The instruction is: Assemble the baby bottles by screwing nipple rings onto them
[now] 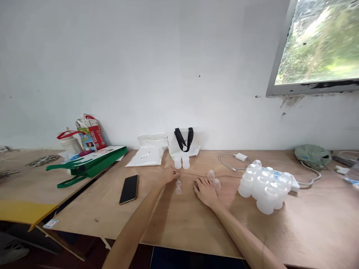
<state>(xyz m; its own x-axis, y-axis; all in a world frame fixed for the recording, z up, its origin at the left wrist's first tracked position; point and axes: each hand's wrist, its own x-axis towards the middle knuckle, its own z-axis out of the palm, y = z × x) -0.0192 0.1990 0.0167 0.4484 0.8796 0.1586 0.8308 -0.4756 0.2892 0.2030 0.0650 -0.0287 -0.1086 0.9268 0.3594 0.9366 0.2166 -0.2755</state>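
My left hand [169, 174] reaches across the wooden table [179, 220] with its fingertips pinched together beside a small clear plastic cap [178, 183]; I cannot make out whether anything is in the pinch. A second clear cap [178, 190] lies just below the first. My right hand [204, 190] lies palm down on the table with its fingers stretched out, holding nothing. Two more clear caps [211, 174] [217, 184] sit just past its fingertips. Two small white bottles [181, 162] stand behind the hands.
A cluster of several white plastic bottles [263, 188] stands at right. A black phone [129, 189] lies at left. White bags [147, 155] and a white tote with black handles [183, 144] lean by the wall. A green bag [89, 162], a charger cable [232, 158] and a green cap [312, 154] lie about.
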